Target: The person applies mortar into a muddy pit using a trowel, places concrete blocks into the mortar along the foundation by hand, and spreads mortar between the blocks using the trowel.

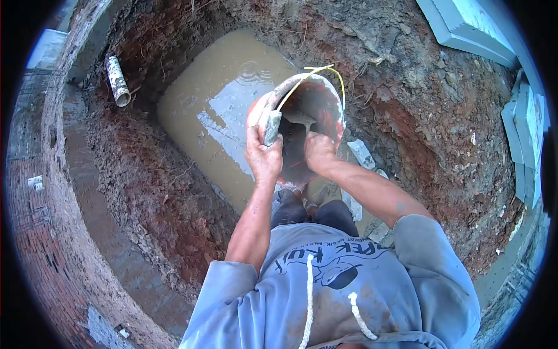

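A mortar-crusted, reddish bucket point(330, 103) is tilted with its mouth towards me, above the muddy water. Its yellow handle point(332, 68) arches over the far rim. My left hand point(264, 157) is closed on the bucket's left rim, beside a grey, mortar-coated piece point(272, 128) that looks like the handle's grip. Inside the bucket's mouth, my right hand point(319, 152) is wrapped round the handle of a trowel. The trowel's grey blade point(299, 118) lies against the inner wall. Grey residue coats the bucket's inside.
Muddy water point(192, 87) fills the pit in front of me. Steep soil banks point(430, 134) surround it. A stained pipe point(118, 81) sticks out at left, near a curved-looking wall point(64, 128). Pale blocks point(465, 29) sit at upper right; broken pieces point(361, 154) lie near my legs.
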Action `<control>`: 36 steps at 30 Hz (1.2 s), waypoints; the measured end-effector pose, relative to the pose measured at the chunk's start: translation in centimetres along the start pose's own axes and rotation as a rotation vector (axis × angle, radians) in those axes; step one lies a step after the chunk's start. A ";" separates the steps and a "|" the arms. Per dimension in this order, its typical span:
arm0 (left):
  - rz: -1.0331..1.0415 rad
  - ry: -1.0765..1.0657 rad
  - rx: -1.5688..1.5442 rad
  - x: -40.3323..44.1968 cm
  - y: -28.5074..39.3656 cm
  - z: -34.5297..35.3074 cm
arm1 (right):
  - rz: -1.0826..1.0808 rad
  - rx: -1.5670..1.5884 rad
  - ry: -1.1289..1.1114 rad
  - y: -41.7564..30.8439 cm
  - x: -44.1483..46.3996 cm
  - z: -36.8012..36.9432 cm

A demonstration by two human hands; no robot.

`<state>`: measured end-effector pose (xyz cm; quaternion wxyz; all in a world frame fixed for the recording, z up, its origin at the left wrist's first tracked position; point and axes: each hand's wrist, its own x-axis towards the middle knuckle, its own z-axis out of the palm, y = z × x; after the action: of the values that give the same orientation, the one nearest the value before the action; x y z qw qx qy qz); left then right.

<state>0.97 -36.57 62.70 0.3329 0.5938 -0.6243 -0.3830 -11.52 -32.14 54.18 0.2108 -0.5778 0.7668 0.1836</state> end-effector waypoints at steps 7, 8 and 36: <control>0.078 0.075 -0.083 0.2 -1.0 -3.2 | -0.439 -0.248 -0.121 -4.3 -6.6 -2.3; 0.073 0.083 -0.090 0.3 -1.0 -3.8 | -0.448 -0.224 -0.047 -3.0 -7.1 -3.6; 0.362 0.049 -0.495 2.7 10.2 -11.0 | -0.492 1.382 -0.426 -0.2 -6.6 -13.8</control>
<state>5.43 -40.18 76.81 0.5452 0.3828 -0.5997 -0.4434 -11.28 -34.10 69.32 0.7025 -0.4210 0.4993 -0.2827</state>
